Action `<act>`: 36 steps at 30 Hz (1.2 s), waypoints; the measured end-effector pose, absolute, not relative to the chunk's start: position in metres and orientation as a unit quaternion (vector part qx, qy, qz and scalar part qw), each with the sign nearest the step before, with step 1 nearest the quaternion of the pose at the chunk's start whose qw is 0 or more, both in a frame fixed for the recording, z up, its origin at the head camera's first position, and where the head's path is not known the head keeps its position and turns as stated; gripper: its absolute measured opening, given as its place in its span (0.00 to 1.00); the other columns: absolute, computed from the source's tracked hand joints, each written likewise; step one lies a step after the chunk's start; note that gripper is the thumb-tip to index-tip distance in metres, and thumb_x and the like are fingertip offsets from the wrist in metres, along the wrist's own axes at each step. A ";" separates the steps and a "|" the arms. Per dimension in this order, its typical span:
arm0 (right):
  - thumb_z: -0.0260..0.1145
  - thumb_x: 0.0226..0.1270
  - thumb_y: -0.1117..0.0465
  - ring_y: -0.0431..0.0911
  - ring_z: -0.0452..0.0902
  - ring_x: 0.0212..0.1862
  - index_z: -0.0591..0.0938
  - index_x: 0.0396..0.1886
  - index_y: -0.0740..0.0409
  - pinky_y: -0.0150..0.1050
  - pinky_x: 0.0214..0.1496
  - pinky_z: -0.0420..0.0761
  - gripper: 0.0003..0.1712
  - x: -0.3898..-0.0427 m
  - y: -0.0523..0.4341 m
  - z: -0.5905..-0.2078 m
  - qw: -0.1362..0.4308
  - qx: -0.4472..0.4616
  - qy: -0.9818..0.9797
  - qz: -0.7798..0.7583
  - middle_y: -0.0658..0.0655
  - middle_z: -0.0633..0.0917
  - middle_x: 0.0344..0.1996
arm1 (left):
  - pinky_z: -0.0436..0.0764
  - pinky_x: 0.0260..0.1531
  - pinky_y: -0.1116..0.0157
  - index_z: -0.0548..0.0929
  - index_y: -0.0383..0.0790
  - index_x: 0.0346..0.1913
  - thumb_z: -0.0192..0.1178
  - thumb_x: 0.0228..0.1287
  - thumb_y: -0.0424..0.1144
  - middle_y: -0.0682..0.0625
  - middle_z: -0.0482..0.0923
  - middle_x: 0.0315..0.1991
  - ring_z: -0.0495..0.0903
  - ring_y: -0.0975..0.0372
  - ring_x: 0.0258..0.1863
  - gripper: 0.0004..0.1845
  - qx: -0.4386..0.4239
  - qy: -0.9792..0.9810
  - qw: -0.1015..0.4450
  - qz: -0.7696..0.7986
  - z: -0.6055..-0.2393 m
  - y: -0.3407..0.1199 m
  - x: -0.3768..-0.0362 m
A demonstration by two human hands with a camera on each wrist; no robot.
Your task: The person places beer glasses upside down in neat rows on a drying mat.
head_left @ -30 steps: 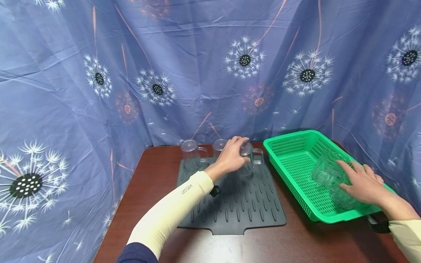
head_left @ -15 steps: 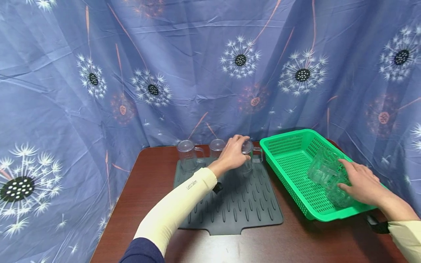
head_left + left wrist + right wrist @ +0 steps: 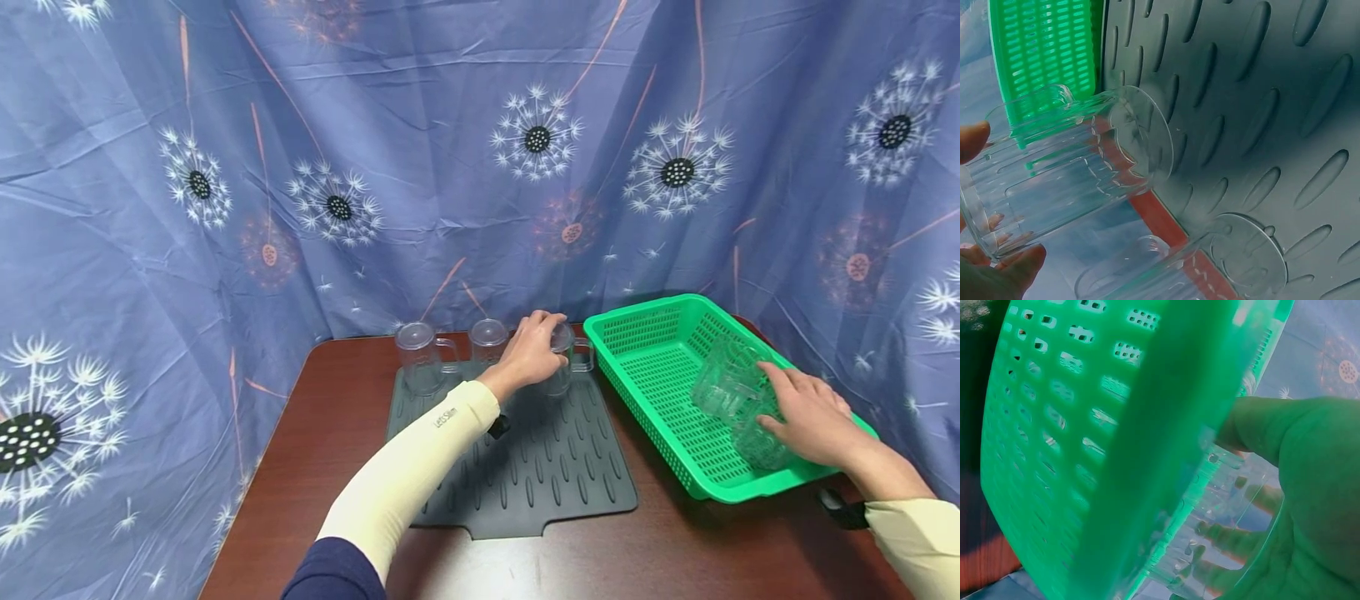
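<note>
A person's left hand [image 3: 534,350] curls its fingers [image 3: 1007,272] around a clear glass mug [image 3: 561,367] at the back of a grey ribbed mat [image 3: 540,475] on the table [image 3: 330,417]. Their right hand [image 3: 806,412] grips another clear mug [image 3: 723,387] inside a green basket [image 3: 652,333], right of the mat.

Clear ribbed glass mug [image 3: 561,367], handle toward the basket, upright at the back of the dark ridged mat, gripped from above by left hand [image 3: 531,354]; second clear mug [image 3: 757,442] lies in the green basket under right hand [image 3: 806,412].
</note>
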State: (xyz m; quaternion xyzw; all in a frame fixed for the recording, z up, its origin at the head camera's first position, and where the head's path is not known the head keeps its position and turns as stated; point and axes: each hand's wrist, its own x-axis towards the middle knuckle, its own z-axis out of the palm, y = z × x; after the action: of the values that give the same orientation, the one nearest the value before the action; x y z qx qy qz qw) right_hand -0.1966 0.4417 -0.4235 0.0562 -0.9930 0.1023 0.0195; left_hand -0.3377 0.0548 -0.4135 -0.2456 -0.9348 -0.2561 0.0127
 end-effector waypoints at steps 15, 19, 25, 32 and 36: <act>0.67 0.67 0.60 0.84 0.51 0.62 0.47 0.79 0.66 0.78 0.52 0.58 0.52 -0.196 0.437 -0.422 0.024 0.061 -0.993 0.095 0.85 0.56 0.67 | 0.78 0.51 0.58 0.65 0.54 0.76 0.68 0.66 0.43 0.50 0.63 0.72 0.65 0.54 0.69 0.38 -0.243 -0.932 0.005 -0.268 -0.421 0.059 -0.348; 0.67 0.67 0.60 0.84 0.51 0.62 0.47 0.79 0.66 0.78 0.51 0.58 0.51 -0.196 0.437 -0.422 0.028 0.060 -0.993 0.096 0.85 0.57 0.66 | 0.79 0.52 0.58 0.64 0.54 0.76 0.67 0.66 0.44 0.50 0.62 0.72 0.65 0.54 0.68 0.37 -0.241 -0.934 0.005 -0.263 -0.420 0.059 -0.350; 0.68 0.66 0.60 0.84 0.52 0.61 0.49 0.79 0.66 0.78 0.51 0.59 0.51 -0.195 0.437 -0.422 0.035 0.057 -0.993 0.094 0.85 0.57 0.66 | 0.78 0.55 0.56 0.62 0.53 0.77 0.67 0.67 0.47 0.48 0.61 0.73 0.64 0.52 0.69 0.38 -0.229 -0.942 -0.002 -0.244 -0.419 0.060 -0.351; 0.68 0.66 0.60 0.84 0.52 0.61 0.49 0.79 0.66 0.78 0.51 0.59 0.51 -0.194 0.438 -0.424 0.037 0.057 -0.993 0.094 0.85 0.58 0.66 | 0.78 0.56 0.56 0.62 0.52 0.77 0.67 0.66 0.50 0.47 0.61 0.72 0.65 0.52 0.69 0.39 -0.211 -0.954 -0.002 -0.211 -0.417 0.065 -0.352; 0.68 0.66 0.60 0.84 0.51 0.61 0.48 0.79 0.65 0.78 0.51 0.58 0.51 -0.194 0.439 -0.424 0.034 0.055 -0.993 0.097 0.85 0.57 0.66 | 0.79 0.56 0.54 0.64 0.51 0.76 0.68 0.64 0.53 0.45 0.63 0.70 0.67 0.52 0.67 0.40 -0.196 -0.960 0.006 -0.201 -0.416 0.066 -0.353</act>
State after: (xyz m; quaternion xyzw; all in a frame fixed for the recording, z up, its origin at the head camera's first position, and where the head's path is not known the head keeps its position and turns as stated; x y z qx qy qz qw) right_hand -0.1936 0.4390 -0.4245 0.0549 -0.9932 0.0968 0.0343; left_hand -0.3525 0.0660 -0.4162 -0.1961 -0.9597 -0.2011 0.0064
